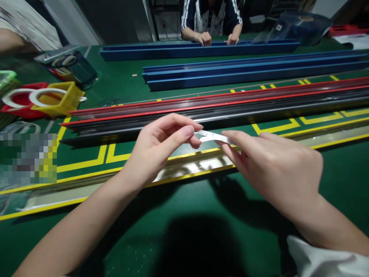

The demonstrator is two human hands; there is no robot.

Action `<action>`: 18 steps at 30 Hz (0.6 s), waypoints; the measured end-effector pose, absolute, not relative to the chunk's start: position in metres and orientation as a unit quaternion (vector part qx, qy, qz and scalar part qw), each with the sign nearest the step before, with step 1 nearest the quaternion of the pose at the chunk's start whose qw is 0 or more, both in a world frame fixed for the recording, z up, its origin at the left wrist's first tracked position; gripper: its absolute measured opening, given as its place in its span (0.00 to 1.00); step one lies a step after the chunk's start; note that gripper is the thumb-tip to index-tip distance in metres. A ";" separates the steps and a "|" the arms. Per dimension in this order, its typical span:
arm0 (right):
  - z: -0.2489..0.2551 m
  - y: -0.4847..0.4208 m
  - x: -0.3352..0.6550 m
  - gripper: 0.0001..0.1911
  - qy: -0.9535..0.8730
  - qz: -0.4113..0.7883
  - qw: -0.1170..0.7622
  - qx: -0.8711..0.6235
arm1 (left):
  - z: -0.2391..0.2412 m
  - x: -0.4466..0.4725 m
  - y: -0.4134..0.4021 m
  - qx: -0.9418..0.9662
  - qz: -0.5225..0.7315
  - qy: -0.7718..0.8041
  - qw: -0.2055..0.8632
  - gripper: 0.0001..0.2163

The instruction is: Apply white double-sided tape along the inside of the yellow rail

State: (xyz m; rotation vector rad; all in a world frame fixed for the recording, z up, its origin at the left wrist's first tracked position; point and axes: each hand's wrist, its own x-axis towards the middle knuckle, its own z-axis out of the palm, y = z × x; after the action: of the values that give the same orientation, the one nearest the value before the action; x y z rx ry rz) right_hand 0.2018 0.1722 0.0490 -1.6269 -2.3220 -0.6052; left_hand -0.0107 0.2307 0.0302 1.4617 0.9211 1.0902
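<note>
A short white strip [215, 136], apparently tape, stretches between my two hands above the table. Its left end is pinched between the thumb and fingers of my left hand [161, 144]. My right hand [276, 165] grips the other end between thumb and index finger. The strip looks split or doubled near the left fingertips; I cannot tell which. Just below the hands lies a long yellow-edged channel profile [198, 163] with a shiny inside, partly covered by my left wrist and right hand.
Beyond my hands lie a black profile [259, 109], a red profile [173, 109] and several blue profiles [245, 69]. White tape rolls [47, 97] rest in red and yellow bins [69, 96] at the left. Across the green table [121, 79], another person's hands [204, 38] touch a blue profile.
</note>
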 end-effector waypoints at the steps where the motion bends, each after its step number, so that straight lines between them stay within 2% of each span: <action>1: 0.050 0.174 0.201 0.12 -0.797 -0.198 0.127 -0.556 | 0.028 -0.010 0.231 0.613 0.460 0.393 0.509 0.08; 8: 0.053 0.192 0.210 0.11 -0.853 -0.123 0.121 -0.493 | 0.011 -0.017 0.229 0.629 0.477 0.408 0.459 0.06; 13: 0.049 0.195 0.214 0.10 -0.877 -0.066 0.109 -0.463 | 0.005 -0.021 0.226 0.645 0.465 0.420 0.438 0.10; 18: 0.050 0.194 0.212 0.14 -0.860 0.165 0.121 -0.467 | 0.003 -0.025 0.219 0.722 0.456 0.394 0.340 0.08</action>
State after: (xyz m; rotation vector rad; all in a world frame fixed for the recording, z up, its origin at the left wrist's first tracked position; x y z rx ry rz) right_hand 0.2124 0.1942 0.0503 -1.3636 -2.5124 0.4804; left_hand -0.0247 0.2193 0.0026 1.8787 1.0250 1.1862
